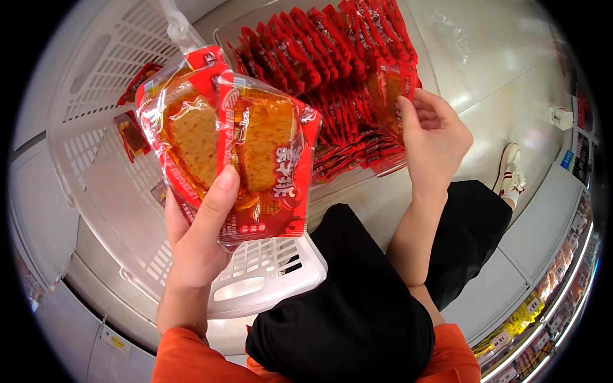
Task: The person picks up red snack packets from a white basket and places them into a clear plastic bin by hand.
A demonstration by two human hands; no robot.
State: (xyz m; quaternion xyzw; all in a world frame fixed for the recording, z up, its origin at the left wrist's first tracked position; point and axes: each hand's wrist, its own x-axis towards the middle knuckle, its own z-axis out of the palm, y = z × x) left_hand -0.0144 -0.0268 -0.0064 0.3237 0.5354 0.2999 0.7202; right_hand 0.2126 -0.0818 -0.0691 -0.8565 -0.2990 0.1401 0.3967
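Note:
In my left hand (203, 236) are a few flat red snack packets (255, 153), fanned out and pinched under the thumb. Their clear windows show orange-brown slabs of food. They hang above a white plastic shopping basket (121, 210). My right hand (434, 137) is closed on the edge of another snack packet (387, 96) at the right side of a clear plastic bin (426, 38). Many similar red packets (332, 48) stand upright in rows in that bin, with more lying at its near end. Part of the basket is hidden behind the held packets.
A few small red packets (133, 137) lie in the basket. My black-trousered knees (338, 300) are close below the bin. Shelves with packaged goods (543, 319) run along the right, beside a grey cabinet base (543, 223). Crumpled clear plastic (450, 35) lies on the floor.

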